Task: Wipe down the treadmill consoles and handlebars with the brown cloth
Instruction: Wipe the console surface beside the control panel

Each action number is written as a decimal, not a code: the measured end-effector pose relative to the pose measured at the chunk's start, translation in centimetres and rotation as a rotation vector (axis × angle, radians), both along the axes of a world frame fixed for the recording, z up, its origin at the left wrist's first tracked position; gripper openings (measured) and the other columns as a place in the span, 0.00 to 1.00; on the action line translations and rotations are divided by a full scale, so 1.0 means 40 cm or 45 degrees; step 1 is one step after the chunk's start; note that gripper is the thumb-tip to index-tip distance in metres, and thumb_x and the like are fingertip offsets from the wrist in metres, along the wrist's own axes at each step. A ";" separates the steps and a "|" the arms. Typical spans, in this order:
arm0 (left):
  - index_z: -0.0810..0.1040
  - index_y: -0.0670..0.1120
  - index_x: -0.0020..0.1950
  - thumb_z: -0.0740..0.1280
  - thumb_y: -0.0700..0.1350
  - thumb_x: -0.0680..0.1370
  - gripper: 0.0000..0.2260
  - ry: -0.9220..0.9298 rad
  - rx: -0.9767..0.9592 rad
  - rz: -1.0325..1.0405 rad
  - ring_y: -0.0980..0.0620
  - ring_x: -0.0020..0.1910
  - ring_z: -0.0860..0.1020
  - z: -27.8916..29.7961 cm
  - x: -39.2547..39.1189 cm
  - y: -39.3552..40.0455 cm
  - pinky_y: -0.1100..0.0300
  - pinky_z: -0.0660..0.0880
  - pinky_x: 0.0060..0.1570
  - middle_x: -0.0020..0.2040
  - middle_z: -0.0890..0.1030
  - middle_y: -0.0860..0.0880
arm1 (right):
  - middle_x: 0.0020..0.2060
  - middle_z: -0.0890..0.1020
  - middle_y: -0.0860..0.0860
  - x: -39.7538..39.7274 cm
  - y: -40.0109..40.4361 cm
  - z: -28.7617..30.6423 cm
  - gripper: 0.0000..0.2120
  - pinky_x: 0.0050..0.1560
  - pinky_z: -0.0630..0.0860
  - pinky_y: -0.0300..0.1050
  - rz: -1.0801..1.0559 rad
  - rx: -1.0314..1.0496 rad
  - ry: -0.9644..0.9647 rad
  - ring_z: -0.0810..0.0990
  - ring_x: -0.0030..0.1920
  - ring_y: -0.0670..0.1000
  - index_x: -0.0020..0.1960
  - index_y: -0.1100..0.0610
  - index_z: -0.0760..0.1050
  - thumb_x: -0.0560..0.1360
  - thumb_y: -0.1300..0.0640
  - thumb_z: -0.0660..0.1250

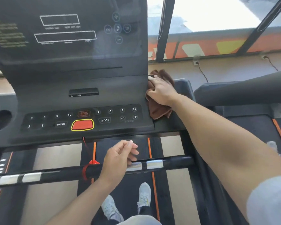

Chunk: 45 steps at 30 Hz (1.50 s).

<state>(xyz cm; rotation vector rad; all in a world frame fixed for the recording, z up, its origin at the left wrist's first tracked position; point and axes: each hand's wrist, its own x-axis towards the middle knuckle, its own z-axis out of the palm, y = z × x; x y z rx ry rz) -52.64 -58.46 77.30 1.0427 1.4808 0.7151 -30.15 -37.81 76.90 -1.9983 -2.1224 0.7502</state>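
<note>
Hovering just above the handlebar (94, 172), your left hand (118, 157) is loosely curled and holds nothing. Beyond it stands the console (75, 85). Your right hand (161, 90) presses the brown cloth (159, 109) against the console's right edge. Judging by its folds, it's soft, light and limp; keep it bunched under your palm.

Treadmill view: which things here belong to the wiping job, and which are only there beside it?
Belong to the job:
- brown cloth, held by the right hand against the console's right edge
- console
- handlebar
- left hand, holding nothing, above the handlebar

Only there:
- red safety clip on the handlebar
- cup holder
- wall sockets with cables
- neighbouring treadmill
</note>
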 end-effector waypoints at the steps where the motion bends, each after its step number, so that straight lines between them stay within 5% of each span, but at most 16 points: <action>1: 0.83 0.47 0.43 0.62 0.47 0.84 0.14 0.012 0.005 -0.002 0.51 0.36 0.81 0.000 -0.001 -0.001 0.62 0.77 0.38 0.40 0.86 0.47 | 0.82 0.61 0.51 -0.008 0.003 0.001 0.38 0.81 0.49 0.51 -0.006 -0.014 0.050 0.56 0.82 0.52 0.81 0.46 0.60 0.71 0.43 0.57; 5: 0.83 0.46 0.44 0.62 0.47 0.84 0.14 0.019 0.017 -0.037 0.52 0.36 0.81 0.007 0.014 0.000 0.63 0.78 0.38 0.40 0.86 0.47 | 0.82 0.60 0.51 0.012 -0.069 -0.009 0.36 0.82 0.50 0.52 -0.042 -0.008 0.187 0.56 0.82 0.54 0.81 0.47 0.61 0.73 0.51 0.61; 8: 0.83 0.46 0.45 0.63 0.47 0.84 0.13 0.006 0.021 -0.078 0.50 0.38 0.82 0.022 0.047 0.002 0.54 0.80 0.43 0.41 0.86 0.48 | 0.79 0.68 0.51 0.015 -0.198 -0.004 0.32 0.81 0.55 0.45 -0.120 0.046 0.354 0.63 0.80 0.51 0.78 0.45 0.70 0.74 0.59 0.66; 11: 0.84 0.48 0.49 0.65 0.48 0.83 0.09 -0.043 -0.033 -0.051 0.49 0.46 0.85 0.018 0.075 0.011 0.49 0.82 0.52 0.47 0.86 0.50 | 0.69 0.80 0.45 0.001 -0.337 0.003 0.28 0.76 0.66 0.45 -0.190 0.153 0.387 0.74 0.72 0.47 0.69 0.45 0.79 0.73 0.65 0.66; 14: 0.82 0.53 0.53 0.67 0.54 0.82 0.07 -0.166 -0.222 0.009 0.54 0.54 0.83 0.010 0.102 0.028 0.51 0.80 0.60 0.58 0.84 0.51 | 0.54 0.87 0.43 -0.012 -0.440 0.036 0.26 0.67 0.77 0.49 -0.493 0.065 0.812 0.83 0.59 0.43 0.59 0.49 0.85 0.72 0.72 0.60; 18: 0.84 0.45 0.59 0.62 0.61 0.82 0.22 -0.640 -0.633 0.021 0.50 0.46 0.86 0.051 0.138 0.042 0.57 0.80 0.47 0.55 0.86 0.44 | 0.55 0.87 0.47 -0.069 -0.574 0.088 0.30 0.66 0.78 0.48 -0.531 0.023 1.172 0.83 0.60 0.46 0.61 0.53 0.84 0.70 0.77 0.58; 21: 0.84 0.43 0.62 0.61 0.59 0.82 0.23 -0.841 -0.679 -0.036 0.42 0.59 0.83 0.077 0.155 0.032 0.47 0.76 0.65 0.61 0.84 0.40 | 0.68 0.79 0.42 -0.076 -0.649 0.109 0.35 0.72 0.70 0.43 -0.299 -0.073 1.147 0.74 0.71 0.43 0.70 0.44 0.77 0.70 0.73 0.65; 23: 0.84 0.42 0.61 0.61 0.54 0.83 0.19 -0.775 -0.595 -0.037 0.41 0.58 0.84 0.079 0.163 0.021 0.45 0.78 0.63 0.60 0.85 0.40 | 0.71 0.76 0.46 -0.063 -0.673 0.122 0.37 0.73 0.71 0.45 -0.251 -0.044 1.262 0.73 0.73 0.48 0.74 0.45 0.73 0.69 0.72 0.66; 26: 0.82 0.40 0.63 0.63 0.52 0.81 0.19 -0.762 -0.511 -0.029 0.33 0.59 0.82 0.086 0.170 0.003 0.39 0.79 0.61 0.58 0.84 0.36 | 0.69 0.78 0.46 -0.060 -0.690 0.134 0.32 0.72 0.73 0.44 -0.629 0.234 1.439 0.76 0.71 0.47 0.72 0.52 0.73 0.73 0.76 0.66; 29: 0.84 0.44 0.60 0.66 0.56 0.81 0.18 -0.647 -0.331 -0.108 0.29 0.57 0.82 0.091 0.172 -0.014 0.31 0.76 0.60 0.56 0.84 0.34 | 0.72 0.74 0.38 -0.077 -0.688 0.135 0.35 0.66 0.73 0.36 -0.919 0.204 1.298 0.75 0.69 0.39 0.77 0.41 0.66 0.75 0.51 0.77; 31: 0.86 0.43 0.55 0.64 0.57 0.82 0.19 -0.560 -0.245 -0.201 0.31 0.51 0.84 0.101 0.170 -0.027 0.35 0.80 0.55 0.52 0.85 0.34 | 0.68 0.80 0.43 -0.094 -0.689 0.129 0.34 0.66 0.77 0.45 -0.852 0.068 1.377 0.80 0.65 0.42 0.75 0.43 0.69 0.72 0.46 0.79; 35: 0.85 0.42 0.53 0.60 0.56 0.84 0.21 -0.508 -0.114 -0.306 0.42 0.46 0.83 0.098 0.151 -0.040 0.54 0.83 0.44 0.48 0.86 0.39 | 0.57 0.86 0.50 -0.131 -0.690 0.142 0.13 0.66 0.78 0.59 -1.023 0.206 1.506 0.84 0.60 0.50 0.64 0.48 0.80 0.80 0.53 0.72; 43: 0.84 0.50 0.52 0.60 0.55 0.85 0.16 -0.390 0.026 0.008 0.58 0.53 0.84 0.100 0.112 -0.020 0.63 0.76 0.53 0.52 0.88 0.54 | 0.50 0.88 0.49 -0.096 -0.667 0.134 0.14 0.52 0.82 0.46 -1.693 0.548 1.655 0.87 0.52 0.50 0.56 0.47 0.83 0.87 0.56 0.58; 45: 0.84 0.50 0.52 0.60 0.54 0.85 0.15 -0.326 0.076 0.014 0.60 0.52 0.83 0.100 0.096 -0.002 0.65 0.75 0.51 0.49 0.88 0.57 | 0.51 0.88 0.46 -0.042 -0.658 0.142 0.13 0.56 0.82 0.47 -1.774 0.600 1.628 0.86 0.53 0.48 0.57 0.48 0.83 0.86 0.55 0.58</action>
